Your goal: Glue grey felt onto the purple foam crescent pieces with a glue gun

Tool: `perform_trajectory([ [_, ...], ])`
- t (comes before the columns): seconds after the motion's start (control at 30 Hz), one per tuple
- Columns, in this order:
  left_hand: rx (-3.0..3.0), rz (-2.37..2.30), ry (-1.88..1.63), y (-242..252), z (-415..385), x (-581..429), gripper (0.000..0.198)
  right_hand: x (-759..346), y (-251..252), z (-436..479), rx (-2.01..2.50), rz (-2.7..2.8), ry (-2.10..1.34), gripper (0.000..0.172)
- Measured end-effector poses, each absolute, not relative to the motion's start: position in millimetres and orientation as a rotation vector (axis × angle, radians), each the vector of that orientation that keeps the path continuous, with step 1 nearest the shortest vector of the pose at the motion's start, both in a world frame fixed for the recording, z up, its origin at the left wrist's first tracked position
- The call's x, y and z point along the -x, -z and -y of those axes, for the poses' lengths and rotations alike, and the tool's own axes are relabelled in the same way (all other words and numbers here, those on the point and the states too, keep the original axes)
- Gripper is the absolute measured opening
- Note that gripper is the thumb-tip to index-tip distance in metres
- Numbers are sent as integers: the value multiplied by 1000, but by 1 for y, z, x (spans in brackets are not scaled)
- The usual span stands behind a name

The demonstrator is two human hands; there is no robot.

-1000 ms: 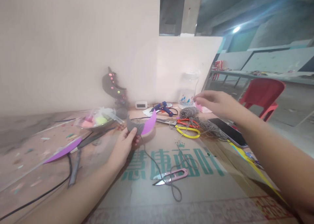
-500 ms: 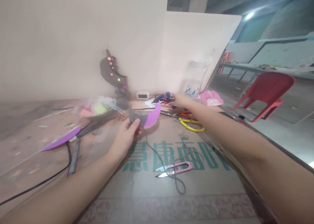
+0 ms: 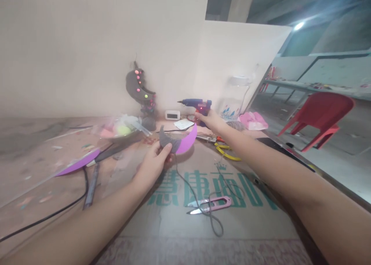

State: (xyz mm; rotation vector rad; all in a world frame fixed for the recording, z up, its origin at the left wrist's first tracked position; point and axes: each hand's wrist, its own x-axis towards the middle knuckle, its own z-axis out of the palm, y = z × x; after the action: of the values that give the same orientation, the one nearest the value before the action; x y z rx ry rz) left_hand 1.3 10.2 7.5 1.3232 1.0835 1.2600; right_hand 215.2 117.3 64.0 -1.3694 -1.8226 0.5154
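Between the thumb and fingers of my left hand (image 3: 158, 156) is a crescent moon cutout (image 3: 187, 141), purple on its right part and wrapped in grey cord on its left. A loose tail of grey cord (image 3: 188, 183) trails from it across the table. My right hand (image 3: 210, 120) grips a blue hot glue gun (image 3: 197, 103) by its handle, raised above the table's back, nozzle pointing left and a small red light lit. Pink-handled thread snips (image 3: 214, 206) lie beneath the cord, blades to the left.
A dark crescent ornament with coloured beads (image 3: 137, 85) stands against the wall. A bowl of pompoms (image 3: 116, 131), a small white clock (image 3: 172, 115), yellow-handled pliers (image 3: 227, 153), a clear jug (image 3: 234, 98) and a pink packet (image 3: 253, 120) surround my hands. Another purple piece (image 3: 78, 163) lies left.
My right hand has lifted the glue gun off the table's back, nozzle now pointing left. My left hand keeps hold of the crescent; the whole view has shifted slightly.
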Motion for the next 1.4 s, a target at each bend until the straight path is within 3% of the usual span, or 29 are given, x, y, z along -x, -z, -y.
perform_trajectory([
  [0.13, -1331, -1092, -1252, -6, -10, -1, 34, -215, -73, -116, 1312, 1819, -568, 26],
  [0.27, -1349, -1072, -1233, -6, -9, -2, 32, -215, -63, -140, 1515, 1997, -507, 31],
  [0.53, -1334, -1042, -1217, -9, -9, -6, 30, -186, -44, -168, 1713, 1901, -618, 25],
  [0.83, -1361, -1022, -1220, -9, -8, -4, 28, -168, -58, -149, 1518, 1923, -808, 30],
  [1.03, -1375, -1012, -1230, -6, -9, -4, 29, -200, -85, -111, 1307, 1886, -681, 20],
  [1.2, -1436, -1029, -1299, -4, -12, -2, 28, -220, -110, -51, 1214, 1779, -508, 25],
  [1.4, -1469, -1062, -1323, -6, -11, 0, 31, -230, -89, 2, 1149, 1793, -422, 22],
])
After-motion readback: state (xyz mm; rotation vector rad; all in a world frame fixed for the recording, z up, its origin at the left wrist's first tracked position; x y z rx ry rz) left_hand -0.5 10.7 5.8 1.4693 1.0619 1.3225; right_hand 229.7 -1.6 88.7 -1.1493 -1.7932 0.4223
